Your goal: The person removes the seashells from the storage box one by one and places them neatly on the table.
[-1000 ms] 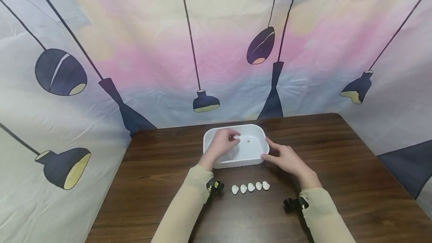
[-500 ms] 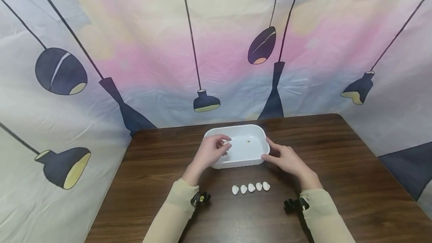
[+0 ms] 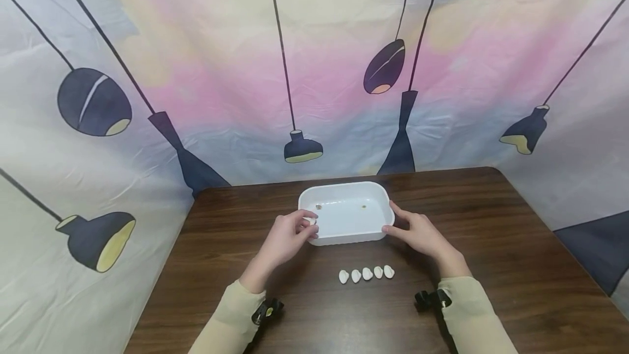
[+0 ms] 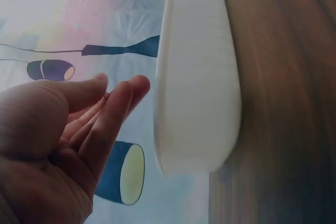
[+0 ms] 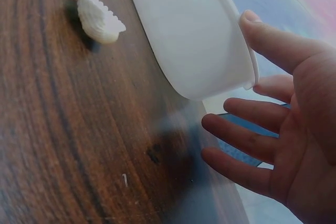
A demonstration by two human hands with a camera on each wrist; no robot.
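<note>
My left hand is at the left end of a white rectangular tray. Its thumb and forefinger pinch a small white seashell, mostly covered by the fingers and not visible in the left wrist view. There the hand is beside the tray's outer wall, its other fingers loosely bent. My right hand holds the tray's right end, thumb on the near side and forefinger at the rim; the remaining fingers spread free below. Several white seashells lie in a row before the tray.
Two small brownish objects, a left one and a right one, are in the tray. The dark wooden table ends close behind it, against a hanging cloth printed with lamps.
My left hand has drawn back leftward from inside the tray to its left rim, uncovering the left brownish object. My right hand stays on the tray, and the row of seashells has not changed.
</note>
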